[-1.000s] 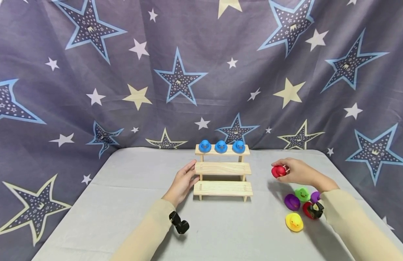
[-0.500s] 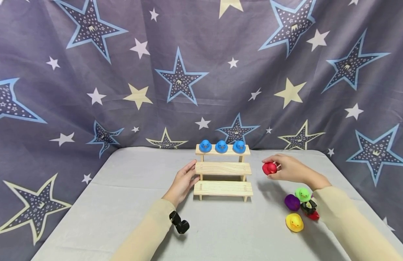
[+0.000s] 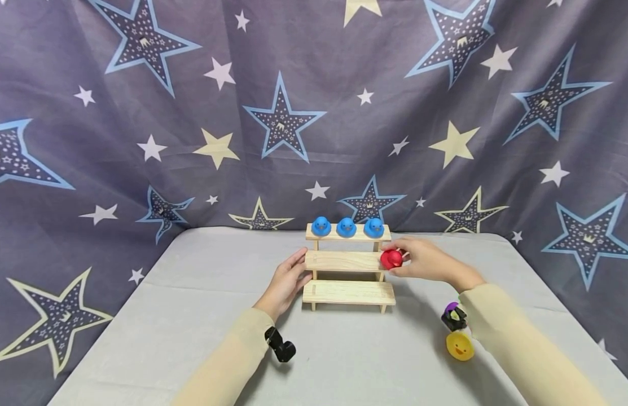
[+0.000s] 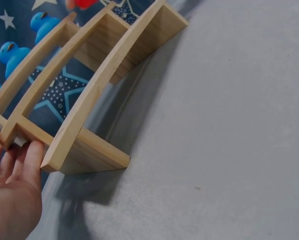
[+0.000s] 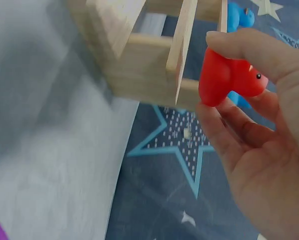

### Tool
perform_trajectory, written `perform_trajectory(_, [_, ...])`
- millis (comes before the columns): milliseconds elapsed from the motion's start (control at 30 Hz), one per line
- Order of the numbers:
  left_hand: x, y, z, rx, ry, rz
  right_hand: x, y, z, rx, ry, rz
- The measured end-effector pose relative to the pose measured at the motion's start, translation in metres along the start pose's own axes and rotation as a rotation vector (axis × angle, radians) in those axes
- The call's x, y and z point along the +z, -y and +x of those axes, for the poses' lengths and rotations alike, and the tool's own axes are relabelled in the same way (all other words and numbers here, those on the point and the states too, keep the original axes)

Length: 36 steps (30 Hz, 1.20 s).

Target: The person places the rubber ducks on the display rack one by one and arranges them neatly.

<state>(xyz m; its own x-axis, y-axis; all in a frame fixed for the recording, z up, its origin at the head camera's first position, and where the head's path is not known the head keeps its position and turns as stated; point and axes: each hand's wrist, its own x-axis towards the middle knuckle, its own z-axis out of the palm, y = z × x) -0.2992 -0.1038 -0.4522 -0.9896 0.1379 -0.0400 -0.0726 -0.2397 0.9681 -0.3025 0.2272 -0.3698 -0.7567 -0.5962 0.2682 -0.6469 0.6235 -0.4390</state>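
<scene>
A red rubber duck [image 3: 391, 259] is pinched between the thumb and fingers of my right hand [image 3: 429, 260]. It is at the right end of the middle shelf; the right wrist view shows the duck [image 5: 222, 80] close beside the wooden boards, contact unclear. My left hand [image 3: 285, 285] holds the left end of the three-tier wooden stand [image 3: 346, 292], its thumb and fingers about the middle shelf's end in the left wrist view. Three blue rubber ducks [image 3: 346, 227] sit in a row on the top shelf.
Right of the stand, a yellow duck [image 3: 460, 345] lies on the grey table [image 3: 344, 361]. A purple duck [image 3: 451, 307] shows partly behind the black wrist camera [image 3: 454, 318]; the right sleeve covers the area beside it. A star-patterned curtain [image 3: 288, 186] hangs behind the table.
My right hand has moved left with the red duck, from above the loose ducks to the stand's middle shelf. My left hand has stayed on the stand.
</scene>
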Motion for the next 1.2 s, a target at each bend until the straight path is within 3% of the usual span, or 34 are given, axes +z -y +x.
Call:
perform_trajectory(233, [0.000,0.001,0.001,-0.004,-0.002,-0.004,0.019,0.014,0.020,-0.013,0.005,0.015])
perform_trajectory(467, [0.001,0.000,0.001,-0.010,-0.010,-0.009,0.043,0.028,0.038,-0.042,-0.019,0.131])
perform_trajectory(600, [0.001,0.000,0.000,-0.009,-0.010,-0.009,0.057,0.035,0.049,-0.059,-0.036,0.131])
perform_trajectory(1033, [-0.001,-0.001,0.000,-0.011,0.006,-0.013,0.086,0.057,0.075,-0.042,-0.080,0.152])
perform_trajectory(1200, [-0.002,-0.001,0.002,-0.012,0.012,-0.029,0.094,0.060,0.081,-0.036,-0.115,0.219])
